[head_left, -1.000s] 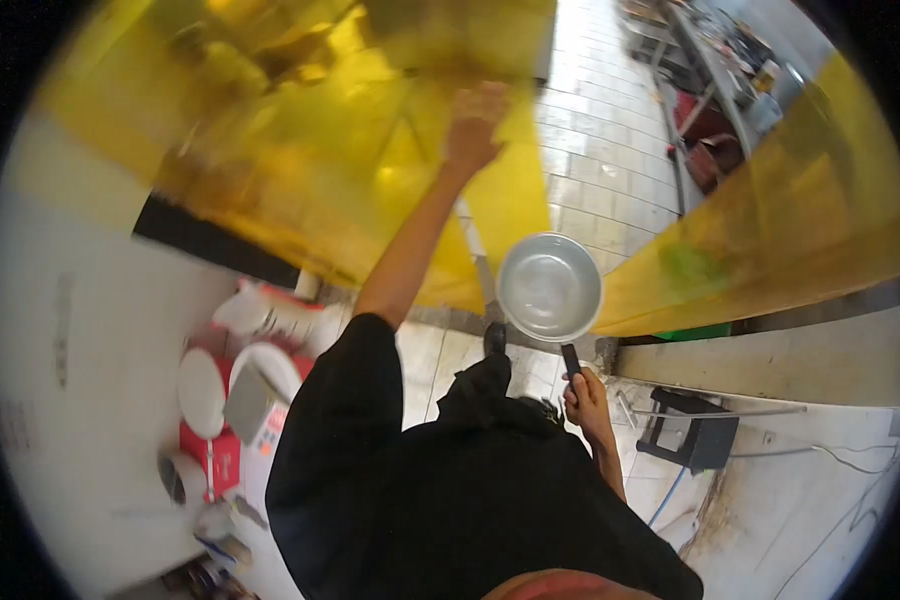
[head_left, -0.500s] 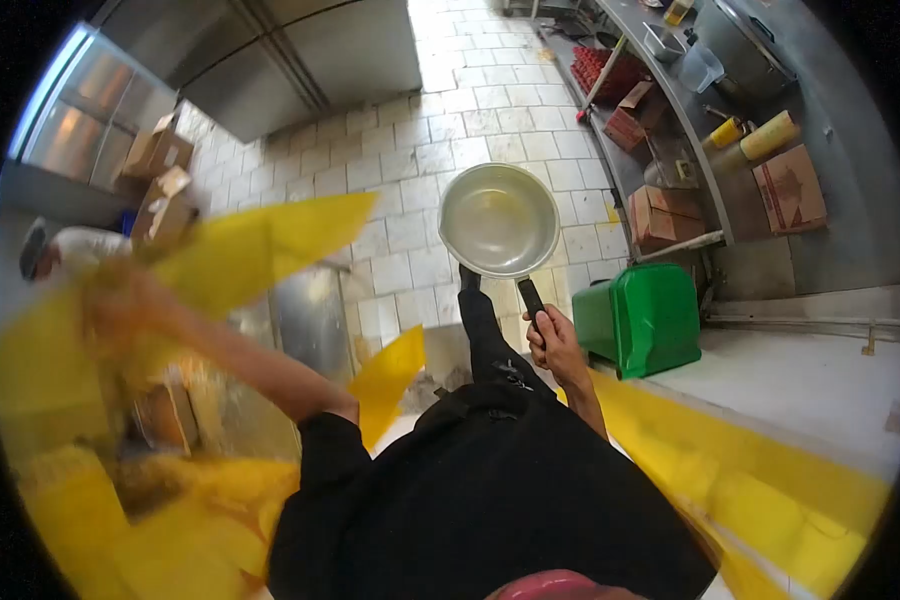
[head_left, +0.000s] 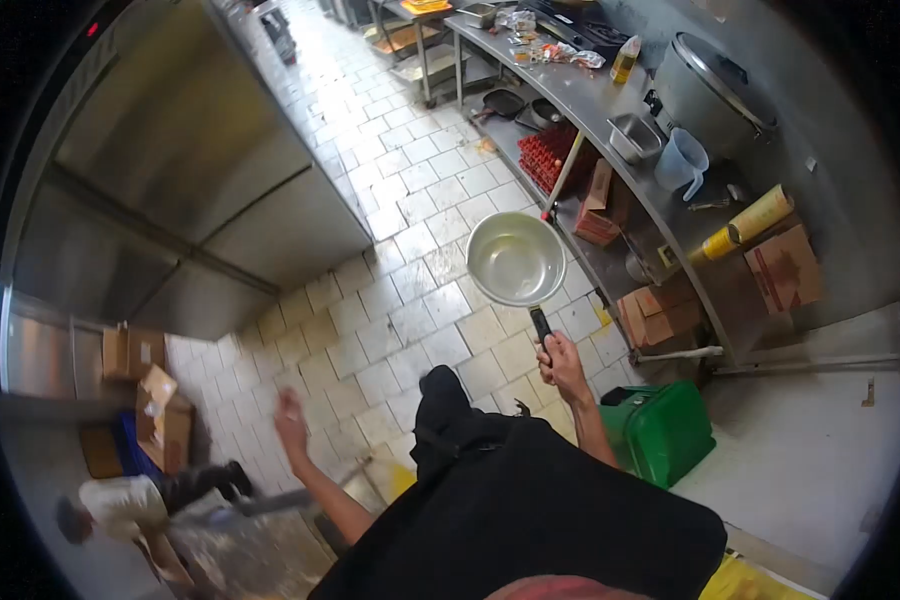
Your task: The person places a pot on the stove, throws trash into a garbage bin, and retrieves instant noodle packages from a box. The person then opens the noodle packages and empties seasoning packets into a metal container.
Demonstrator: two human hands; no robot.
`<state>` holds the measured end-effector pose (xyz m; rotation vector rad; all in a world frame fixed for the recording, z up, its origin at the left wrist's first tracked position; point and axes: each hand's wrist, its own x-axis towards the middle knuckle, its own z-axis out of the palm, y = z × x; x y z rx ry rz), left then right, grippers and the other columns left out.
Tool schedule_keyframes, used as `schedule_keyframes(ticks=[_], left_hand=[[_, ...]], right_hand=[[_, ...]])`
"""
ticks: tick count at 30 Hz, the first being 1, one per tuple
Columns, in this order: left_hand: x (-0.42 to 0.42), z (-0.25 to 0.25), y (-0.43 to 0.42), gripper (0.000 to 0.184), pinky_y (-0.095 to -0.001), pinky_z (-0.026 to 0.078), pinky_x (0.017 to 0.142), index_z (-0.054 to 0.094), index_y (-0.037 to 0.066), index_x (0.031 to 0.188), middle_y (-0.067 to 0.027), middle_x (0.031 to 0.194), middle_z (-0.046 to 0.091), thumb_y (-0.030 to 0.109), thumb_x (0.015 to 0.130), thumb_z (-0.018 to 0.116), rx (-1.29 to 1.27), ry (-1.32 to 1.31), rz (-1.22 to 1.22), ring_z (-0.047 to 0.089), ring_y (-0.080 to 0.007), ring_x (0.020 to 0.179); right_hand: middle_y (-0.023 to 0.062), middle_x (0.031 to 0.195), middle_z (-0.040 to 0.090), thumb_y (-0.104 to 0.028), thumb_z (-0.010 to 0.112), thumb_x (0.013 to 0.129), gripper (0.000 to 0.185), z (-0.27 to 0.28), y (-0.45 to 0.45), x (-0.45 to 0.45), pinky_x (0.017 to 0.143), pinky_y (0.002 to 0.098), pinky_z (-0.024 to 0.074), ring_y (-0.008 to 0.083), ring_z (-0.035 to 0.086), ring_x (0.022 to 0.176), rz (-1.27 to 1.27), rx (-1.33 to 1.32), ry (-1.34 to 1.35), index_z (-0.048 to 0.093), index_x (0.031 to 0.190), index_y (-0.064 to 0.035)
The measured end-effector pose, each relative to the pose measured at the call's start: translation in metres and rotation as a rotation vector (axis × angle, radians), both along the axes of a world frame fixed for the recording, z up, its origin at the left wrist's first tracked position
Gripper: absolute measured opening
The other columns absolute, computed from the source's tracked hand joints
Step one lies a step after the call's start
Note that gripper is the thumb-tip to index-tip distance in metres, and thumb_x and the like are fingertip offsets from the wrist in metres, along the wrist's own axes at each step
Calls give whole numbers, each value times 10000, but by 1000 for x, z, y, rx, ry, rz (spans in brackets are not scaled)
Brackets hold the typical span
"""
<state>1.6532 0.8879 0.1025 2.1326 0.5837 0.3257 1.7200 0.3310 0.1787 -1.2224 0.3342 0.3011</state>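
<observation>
One saucepan (head_left: 516, 262) is near the centre of the frame, its long axis slanting from bowl at upper left to black handle (head_left: 540, 322) at lower right, where the right hand (head_left: 564, 366) grips it. Yellowish sheen shows inside; whether it is liquid I cannot tell. On the steel counter (head_left: 692, 228) at upper right stand a lidded pot (head_left: 692, 105) and a translucent jug (head_left: 681, 160). Unlike the earlier frame, the blurred left hand (head_left: 291, 425) at lower left is empty, clear of the yellow curtain (head_left: 748, 580), which now shows at lower right.
</observation>
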Motion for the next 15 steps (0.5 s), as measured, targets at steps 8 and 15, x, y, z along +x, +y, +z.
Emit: schedule_keyframes(ticks=[8,15], left_hand=[[271,-111,-48,431,-383,538,867,635,52,1236,-185,1097,710,337,916,684,-156,631,-498,691,-278,1011],[711,-63,-147,427,-398,528,874,628,37,1212,-186,1100,702,368,944,655,97,202,-1045,676,-314,1046]], right_hand=[[-37,667,418,-281,411,1085,275,-5,12,299,370,205,264,29,321,428,-246,-29,-36,523,1069,-32],[-46,676,421,-265,413,1081,260,26,-10,519,370,197,263,25,320,439,-468,-10,-67,528,1074,-32]])
